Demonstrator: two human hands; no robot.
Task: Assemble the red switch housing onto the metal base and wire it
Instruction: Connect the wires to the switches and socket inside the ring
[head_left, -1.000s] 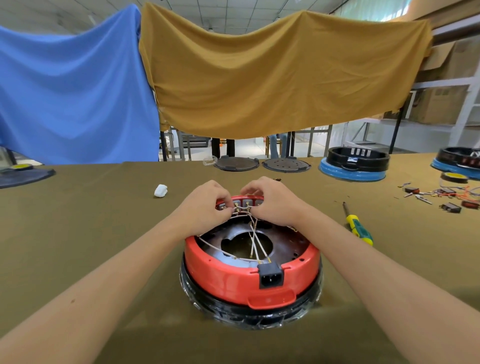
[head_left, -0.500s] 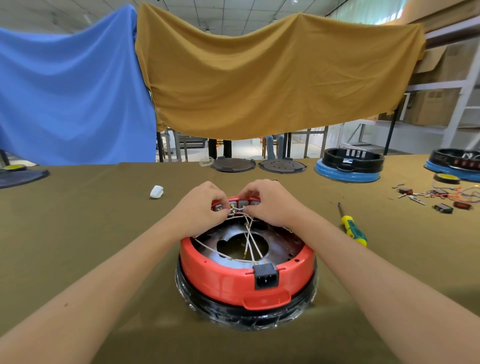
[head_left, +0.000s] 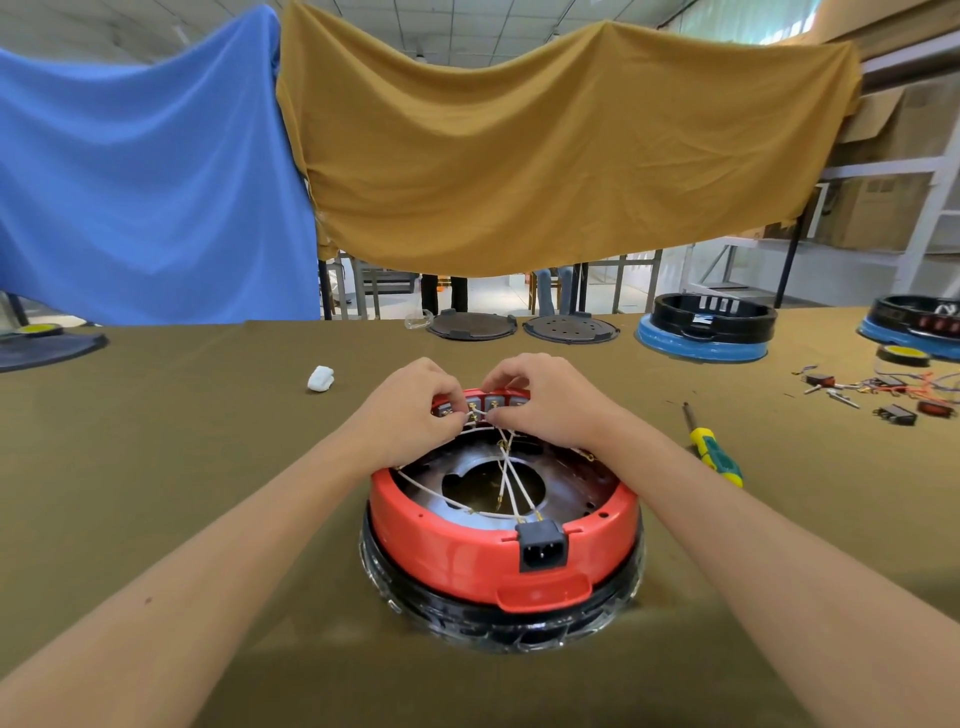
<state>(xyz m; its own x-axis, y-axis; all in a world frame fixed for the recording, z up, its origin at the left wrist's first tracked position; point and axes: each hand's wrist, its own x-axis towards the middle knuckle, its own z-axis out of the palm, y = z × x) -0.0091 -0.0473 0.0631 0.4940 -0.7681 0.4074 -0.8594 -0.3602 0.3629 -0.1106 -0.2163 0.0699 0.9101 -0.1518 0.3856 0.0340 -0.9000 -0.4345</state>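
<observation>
A round red housing (head_left: 467, 556) sits on a black base wrapped in clear film (head_left: 498, 618), with a metal plate (head_left: 566, 493) inside and a black power socket (head_left: 542, 546) at its near rim. White wires (head_left: 511, 486) cross the opening toward a row of switches (head_left: 493, 402) at the far rim. My left hand (head_left: 410, 410) and my right hand (head_left: 545, 402) meet at those switches, fingers curled, pinching wire ends there. The fingertips hide the terminals.
A yellow-green screwdriver (head_left: 711, 449) lies right of the housing. A small white piece (head_left: 320, 378) lies to the left. Loose switches and wires (head_left: 883, 397) are scattered at far right. Two dark discs (head_left: 519, 327) and blue-rimmed black bases (head_left: 706, 327) line the far edge.
Both hands stay at the far-rim switches with only slight finger shifts. The view has tilted a little; the housing has not moved.
</observation>
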